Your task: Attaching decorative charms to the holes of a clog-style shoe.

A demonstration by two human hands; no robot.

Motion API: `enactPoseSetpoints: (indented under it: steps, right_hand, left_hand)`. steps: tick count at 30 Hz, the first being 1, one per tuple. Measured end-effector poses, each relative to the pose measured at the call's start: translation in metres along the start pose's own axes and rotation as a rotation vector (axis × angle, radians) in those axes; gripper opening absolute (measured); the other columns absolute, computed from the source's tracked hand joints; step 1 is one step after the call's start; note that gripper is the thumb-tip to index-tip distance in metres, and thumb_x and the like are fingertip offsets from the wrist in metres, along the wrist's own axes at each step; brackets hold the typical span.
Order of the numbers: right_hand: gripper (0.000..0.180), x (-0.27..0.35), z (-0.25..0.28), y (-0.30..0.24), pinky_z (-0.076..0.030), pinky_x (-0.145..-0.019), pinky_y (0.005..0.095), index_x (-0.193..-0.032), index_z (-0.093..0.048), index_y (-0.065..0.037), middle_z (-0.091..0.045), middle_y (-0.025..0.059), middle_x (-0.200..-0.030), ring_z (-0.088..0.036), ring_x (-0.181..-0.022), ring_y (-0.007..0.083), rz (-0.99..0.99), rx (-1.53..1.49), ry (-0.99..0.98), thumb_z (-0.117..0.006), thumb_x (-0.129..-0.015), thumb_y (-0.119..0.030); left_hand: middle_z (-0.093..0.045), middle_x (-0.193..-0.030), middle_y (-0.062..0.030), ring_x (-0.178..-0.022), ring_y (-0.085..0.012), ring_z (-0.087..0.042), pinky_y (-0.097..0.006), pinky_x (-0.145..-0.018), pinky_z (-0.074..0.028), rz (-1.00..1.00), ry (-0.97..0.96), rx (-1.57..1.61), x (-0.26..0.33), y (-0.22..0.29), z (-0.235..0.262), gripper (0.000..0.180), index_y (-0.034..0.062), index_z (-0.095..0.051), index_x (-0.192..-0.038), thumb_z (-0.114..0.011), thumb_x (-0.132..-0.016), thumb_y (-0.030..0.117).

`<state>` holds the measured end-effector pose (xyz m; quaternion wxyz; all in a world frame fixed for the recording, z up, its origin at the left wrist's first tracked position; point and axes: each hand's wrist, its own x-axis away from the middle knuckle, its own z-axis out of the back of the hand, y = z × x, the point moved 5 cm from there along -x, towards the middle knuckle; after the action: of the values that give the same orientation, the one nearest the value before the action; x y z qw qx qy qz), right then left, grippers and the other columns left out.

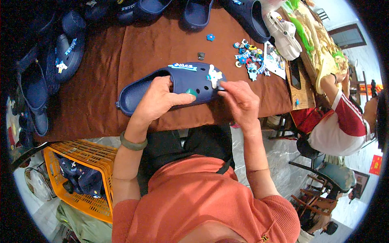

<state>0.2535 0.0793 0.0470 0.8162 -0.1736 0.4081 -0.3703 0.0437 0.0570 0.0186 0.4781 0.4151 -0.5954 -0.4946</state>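
A navy blue clog (139,91) lies on its side-to-side length across the brown cloth before me, toe to the right. My left hand (162,97) grips it, fingers inside the opening and thumb on the upper, with something green (191,93) at the thumb's tip. A blue lettered charm (183,67) and a white cartoon charm (214,76) sit on the upper, among several holes. At the toe, my right hand (242,99) has its thumb and fingertips pinched together; a small bluish bit shows there, too small to name.
Beyond the clog are a blue flower charm (210,37), a small dark piece (201,56) and a pile of mixed charms (250,60). More navy clogs (69,56) line the left and far edges; a white clog (282,35) stands right. An orange crate (79,148) is lower left; a person (340,121) works at right.
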Motion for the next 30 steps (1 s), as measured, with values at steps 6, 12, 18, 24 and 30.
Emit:
enactPoseSetpoints:
  steps: [6, 12, 18, 24, 30]
  right_hand:
    - [0.029, -0.007, -0.020, -0.011, -0.038, -0.076, 0.0378, -0.095, -0.071, -0.015, -0.060, -0.0004, -0.082, -0.054, -0.078, 0.0207, 0.223, 0.182, 0.043, -0.080, -0.067, -0.015]
    - [0.033, -0.001, -0.019, -0.015, -0.038, -0.078, 0.0393, -0.102, -0.071, -0.016, -0.060, -0.0011, -0.084, -0.052, -0.079, 0.0216, 0.244, 0.274, -0.040, -0.077, -0.070, -0.011]
    - [0.030, 0.004, -0.018, -0.020, -0.036, -0.081, 0.0396, -0.101, -0.070, -0.016, -0.059, -0.0018, -0.085, -0.052, -0.080, 0.0213, 0.269, 0.317, -0.009, -0.074, -0.072, -0.009]
    - [0.025, -0.012, -0.020, -0.026, -0.035, -0.084, 0.0405, -0.097, -0.070, -0.013, -0.060, -0.0012, -0.084, -0.053, -0.081, 0.0207, 0.226, 0.396, -0.011, -0.074, -0.072, -0.009]
    - [0.023, -0.014, -0.015, -0.030, -0.035, -0.087, 0.0416, -0.096, -0.070, -0.014, -0.061, -0.0015, -0.082, -0.054, -0.084, 0.0205, 0.283, 0.406, -0.141, -0.073, -0.074, -0.009]
  left_hand:
    - [-0.065, -0.103, -0.0011, -0.092, -0.0100, -0.059, -0.027, -0.086, -0.048, 0.015, 0.002, 0.030, 0.000, 0.001, -0.001, 0.040, 0.0007, -0.064, -0.112, -0.074, -0.073, 0.006]
    - [-0.067, -0.101, -0.0016, -0.090, -0.0098, -0.060, -0.027, -0.084, -0.049, 0.025, -0.005, 0.087, 0.002, 0.000, -0.001, 0.037, 0.0007, -0.066, -0.108, -0.075, -0.073, 0.008]
    - [-0.066, -0.094, -0.0007, -0.084, -0.0086, -0.059, -0.026, -0.077, -0.050, -0.012, -0.017, 0.017, 0.001, 0.001, -0.001, 0.031, -0.0011, -0.066, -0.106, -0.071, -0.077, 0.007]
    - [-0.065, -0.091, 0.0005, -0.081, -0.0079, -0.057, -0.025, -0.074, -0.049, -0.015, -0.033, 0.044, 0.002, 0.003, -0.003, 0.028, -0.0011, -0.066, -0.104, -0.071, -0.078, 0.008]
    - [-0.065, -0.092, 0.0005, -0.082, -0.0078, -0.057, -0.025, -0.075, -0.049, 0.037, -0.033, 0.009, 0.003, 0.000, -0.002, 0.028, -0.0009, -0.066, -0.105, -0.071, -0.078, 0.007]
